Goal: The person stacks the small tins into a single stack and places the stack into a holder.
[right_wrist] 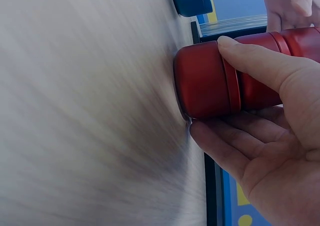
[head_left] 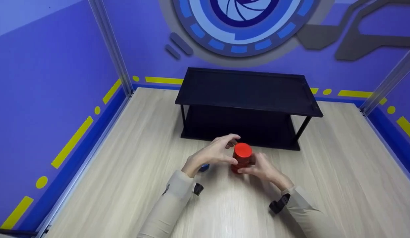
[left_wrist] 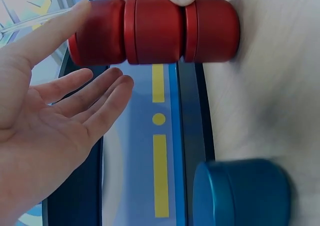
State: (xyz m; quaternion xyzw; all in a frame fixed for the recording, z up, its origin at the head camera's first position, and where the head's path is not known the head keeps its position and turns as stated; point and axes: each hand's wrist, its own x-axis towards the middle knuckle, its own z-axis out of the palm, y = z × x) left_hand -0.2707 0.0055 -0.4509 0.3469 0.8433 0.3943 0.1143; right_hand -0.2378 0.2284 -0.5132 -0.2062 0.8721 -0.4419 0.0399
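Three red tins stand stacked upright on the table, the top tin [head_left: 243, 150] flat-lidded, with the middle tin [left_wrist: 157, 31] and the bottom tin [right_wrist: 202, 81] below. My left hand [head_left: 211, 153] is beside the top tin, thumb laid across its side in the left wrist view; its other fingers are extended and apart from the stack. Whether that thumb touches, I cannot tell. Low on the stack, my right hand [head_left: 264, 168] holds the bottom tin between thumb and fingers. A blue tin [left_wrist: 250, 193] stands left of the stack, mostly hidden by my left wrist in the head view.
Just behind the tins stands a black two-level rack [head_left: 251, 89], its lower shelf [head_left: 238, 127] near the table surface. Light wood-grain table [head_left: 125, 165] extends to both sides. Blue printed walls [head_left: 59, 82] enclose the left, back and right.
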